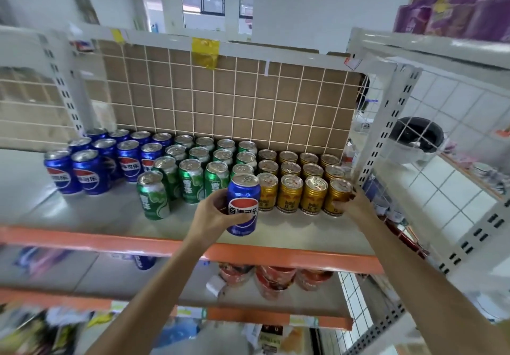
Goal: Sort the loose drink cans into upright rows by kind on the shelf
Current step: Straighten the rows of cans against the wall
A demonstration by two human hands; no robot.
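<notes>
My left hand (214, 212) grips a blue Pepsi can (243, 204), held upright just above the shelf's front, before the green and gold rows. My right hand (350, 202) holds the front-right gold can (338, 196), fingers curled round its right side. Upright blue Pepsi cans (88, 171) stand in rows at the left, green cans (193, 173) in the middle, gold cans (292, 186) at the right. One green can (153, 196) stands alone in front of the green rows.
The grey shelf board (96, 216) has an orange front rail (154, 244). A brown grid-backed panel (220, 98) closes the back. A white slotted upright (383, 133) stands right of the gold cans. Lower shelves hold red packages (273, 277).
</notes>
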